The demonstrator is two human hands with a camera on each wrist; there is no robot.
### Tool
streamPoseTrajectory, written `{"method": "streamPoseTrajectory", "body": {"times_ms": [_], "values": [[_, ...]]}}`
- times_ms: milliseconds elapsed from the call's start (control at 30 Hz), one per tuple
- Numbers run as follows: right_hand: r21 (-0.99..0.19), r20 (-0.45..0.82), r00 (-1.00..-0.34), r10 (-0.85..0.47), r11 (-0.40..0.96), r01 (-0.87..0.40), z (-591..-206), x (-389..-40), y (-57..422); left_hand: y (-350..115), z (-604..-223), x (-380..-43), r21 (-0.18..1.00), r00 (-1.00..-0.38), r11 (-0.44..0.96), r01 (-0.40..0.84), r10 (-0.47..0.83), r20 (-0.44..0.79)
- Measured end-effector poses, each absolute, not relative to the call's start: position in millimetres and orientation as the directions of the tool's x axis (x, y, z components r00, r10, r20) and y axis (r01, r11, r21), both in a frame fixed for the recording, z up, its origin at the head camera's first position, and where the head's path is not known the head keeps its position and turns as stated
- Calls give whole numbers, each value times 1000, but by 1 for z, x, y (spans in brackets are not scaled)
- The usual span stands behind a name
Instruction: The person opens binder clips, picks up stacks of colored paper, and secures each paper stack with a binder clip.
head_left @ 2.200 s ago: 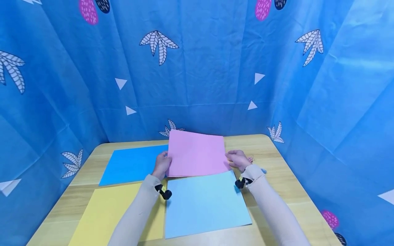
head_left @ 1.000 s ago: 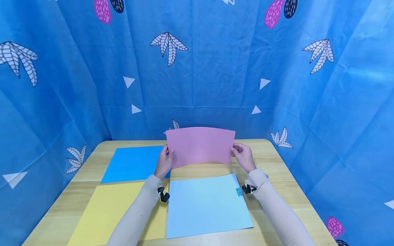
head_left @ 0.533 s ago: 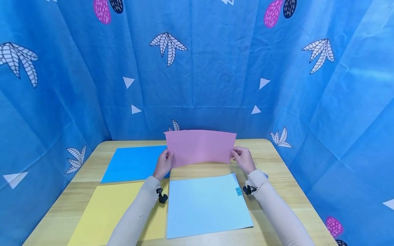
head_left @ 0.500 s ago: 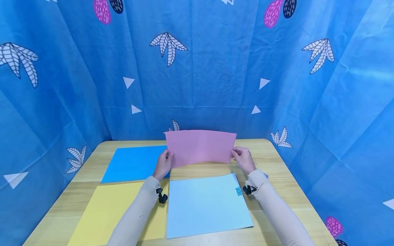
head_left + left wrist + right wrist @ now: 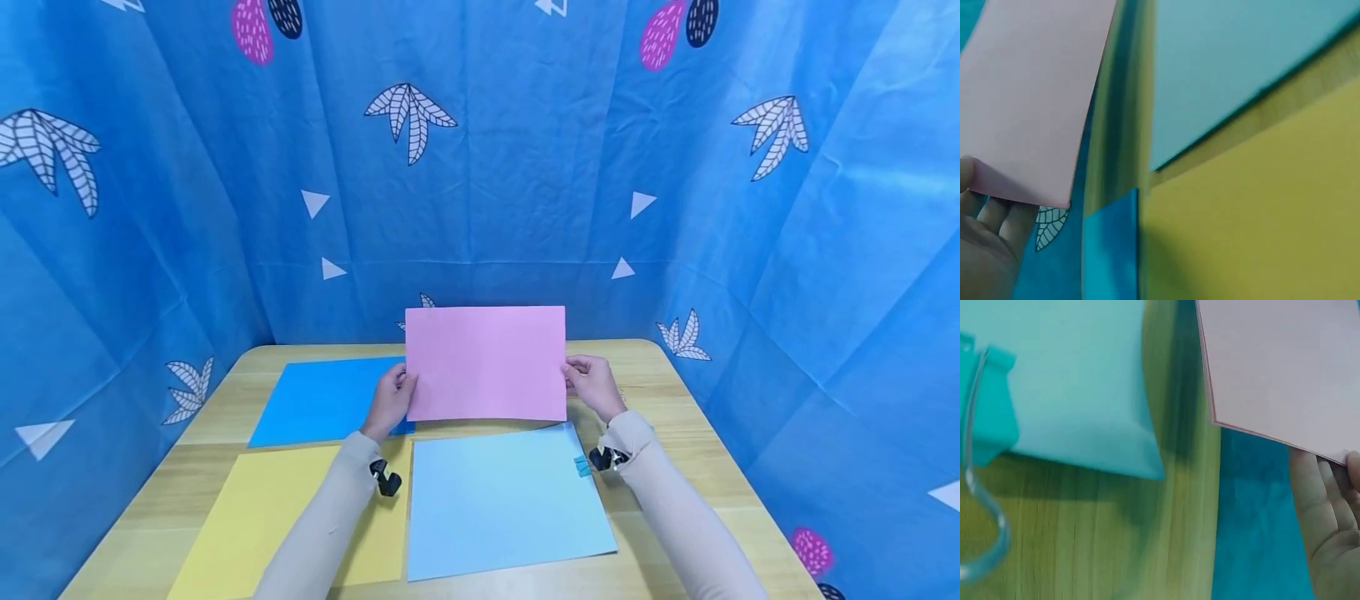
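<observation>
A stack of pink paper (image 5: 486, 363) is held up above the back of the table, its broad face toward me. Several thin layers show along its edge in the right wrist view. My left hand (image 5: 388, 402) pinches its left short edge, thumb in front and fingers behind. At the opposite edge, my right hand (image 5: 594, 387) grips it the same way. Just in front lies light blue paper (image 5: 506, 504), with a teal binder clip (image 5: 582, 466) on its right edge. The clip's wire handle (image 5: 982, 506) shows close up in the right wrist view.
Bright blue paper (image 5: 326, 404) lies at the back left of the wooden table (image 5: 660, 375). Yellow paper (image 5: 262, 517) is at the front left, under the left forearm. A blue patterned curtain (image 5: 510, 183) surrounds the table's back and sides.
The pink stack has been raised off the table. Bowed and tipped a second ago, it now stands flatter and shows more of its face. Both hands keep hold of its edges.
</observation>
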State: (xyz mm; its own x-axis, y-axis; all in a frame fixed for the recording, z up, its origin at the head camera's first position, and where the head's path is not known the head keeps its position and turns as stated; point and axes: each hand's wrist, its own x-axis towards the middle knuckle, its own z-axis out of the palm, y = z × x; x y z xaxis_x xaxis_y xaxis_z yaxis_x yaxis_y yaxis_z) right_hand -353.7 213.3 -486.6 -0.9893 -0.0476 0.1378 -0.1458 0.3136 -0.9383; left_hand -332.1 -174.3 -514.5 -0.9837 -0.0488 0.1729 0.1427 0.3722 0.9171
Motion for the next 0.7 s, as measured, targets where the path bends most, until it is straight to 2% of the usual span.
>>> {"method": "streamPoseTrajectory", "body": {"times_ms": [233, 467, 700], "values": [[-958, 46, -997, -55, 281, -60, -483, -351, 215, -183, -510, -330, 950, -995, 302, 75, -33, 89], [-975, -87, -993, -78, 213, 69, -487, -350, 218, -185, -513, -325, 960, -996, 273, -54, -88, -31], [-977, -189, -974, -125, 125, 174, -499, -351, 222, -190, -526, -318, 985, -992, 131, -113, -65, -105]]}}
